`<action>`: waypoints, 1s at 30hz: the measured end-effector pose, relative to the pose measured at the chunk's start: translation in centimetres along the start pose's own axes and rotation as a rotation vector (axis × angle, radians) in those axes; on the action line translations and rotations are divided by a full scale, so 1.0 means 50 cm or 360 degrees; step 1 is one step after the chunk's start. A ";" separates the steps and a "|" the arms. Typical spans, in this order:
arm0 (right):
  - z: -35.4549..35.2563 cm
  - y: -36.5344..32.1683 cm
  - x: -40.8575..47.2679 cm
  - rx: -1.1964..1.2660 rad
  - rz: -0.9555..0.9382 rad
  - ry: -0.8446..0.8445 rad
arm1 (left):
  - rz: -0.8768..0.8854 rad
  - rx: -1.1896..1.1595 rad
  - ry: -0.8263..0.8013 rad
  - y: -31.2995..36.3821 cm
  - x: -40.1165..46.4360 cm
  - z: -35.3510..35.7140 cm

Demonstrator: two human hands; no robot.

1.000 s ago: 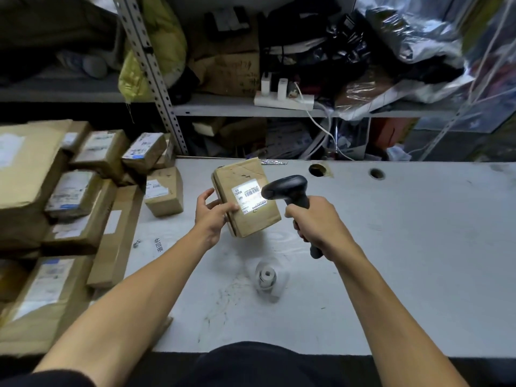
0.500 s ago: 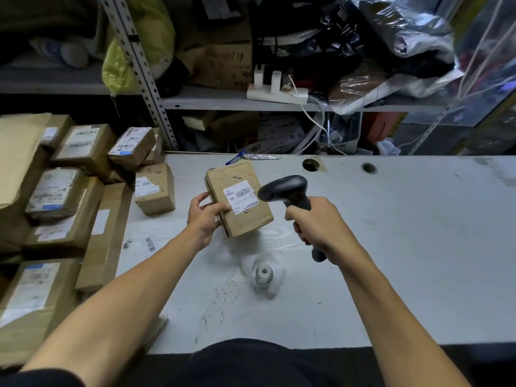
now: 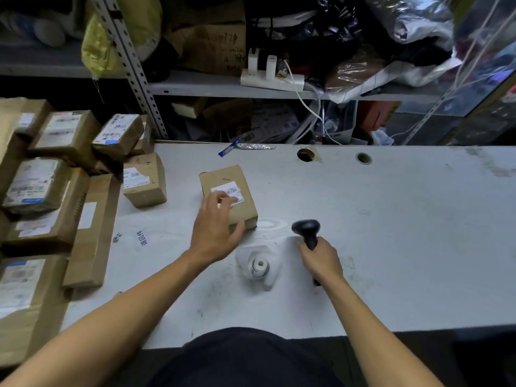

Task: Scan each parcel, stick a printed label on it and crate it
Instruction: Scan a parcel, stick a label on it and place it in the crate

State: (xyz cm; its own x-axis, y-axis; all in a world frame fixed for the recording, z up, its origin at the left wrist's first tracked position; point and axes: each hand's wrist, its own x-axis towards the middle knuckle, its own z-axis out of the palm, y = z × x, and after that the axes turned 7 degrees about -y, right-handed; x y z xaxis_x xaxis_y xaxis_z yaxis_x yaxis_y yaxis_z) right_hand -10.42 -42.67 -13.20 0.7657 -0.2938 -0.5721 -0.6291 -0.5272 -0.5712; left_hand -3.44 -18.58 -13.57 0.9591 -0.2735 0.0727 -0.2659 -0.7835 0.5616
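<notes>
On the grey table (image 3: 391,219), left hand (image 3: 215,233) hovers spread over the parcel (image 3: 227,195); right hand (image 3: 321,259) grips the scanner (image 3: 307,229).

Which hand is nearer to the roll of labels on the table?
Too close to call: the left hand lies over the parcel beyond the roll, and the right hand grips the scanner beside it.

Little here can be read. The parcel (image 3: 227,196) lying on the surface (image 3: 391,233) carries a white label (image 3: 229,191) with a barcode, its print too small to make out. Dark handwritten characters (image 3: 142,238) are marked directly on the surface, too blurred to read. Labels on the stacked boxes (image 3: 55,169) at the left are illegible too.
</notes>
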 end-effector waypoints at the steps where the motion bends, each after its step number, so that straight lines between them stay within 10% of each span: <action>1: 0.014 0.027 0.004 -0.0072 0.0051 0.0023 | 0.0318 0.0036 -0.0178 0.014 -0.021 0.009; 4: 0.048 0.085 0.007 -0.0128 0.0164 0.0029 | 0.0592 0.0334 -0.0855 0.043 -0.065 0.056; 7: 0.064 0.109 0.011 -0.0159 0.0211 0.0054 | 0.0348 0.0483 -0.0994 0.041 -0.079 0.105; 14: 0.061 0.074 -0.036 0.0149 -0.0419 0.0470 | -0.0294 -0.1081 -0.1128 0.013 -0.051 0.072; 21: 0.077 -0.034 -0.033 0.1264 -0.0265 -0.0773 | -0.0409 -0.1602 -0.1021 0.036 -0.017 0.011; 30: 0.096 -0.054 -0.021 0.1704 -0.0084 -0.0894 | 0.0025 -0.0666 -0.0269 0.015 -0.041 0.037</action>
State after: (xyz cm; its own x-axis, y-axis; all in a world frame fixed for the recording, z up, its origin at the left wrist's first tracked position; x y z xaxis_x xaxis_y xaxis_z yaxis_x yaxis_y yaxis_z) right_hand -10.20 -37.11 -13.88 0.7960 0.2356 -0.5576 -0.5946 0.4768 -0.6473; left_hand -5.79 -19.64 -14.83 0.9168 -0.3981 -0.0322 -0.1851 -0.4950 0.8489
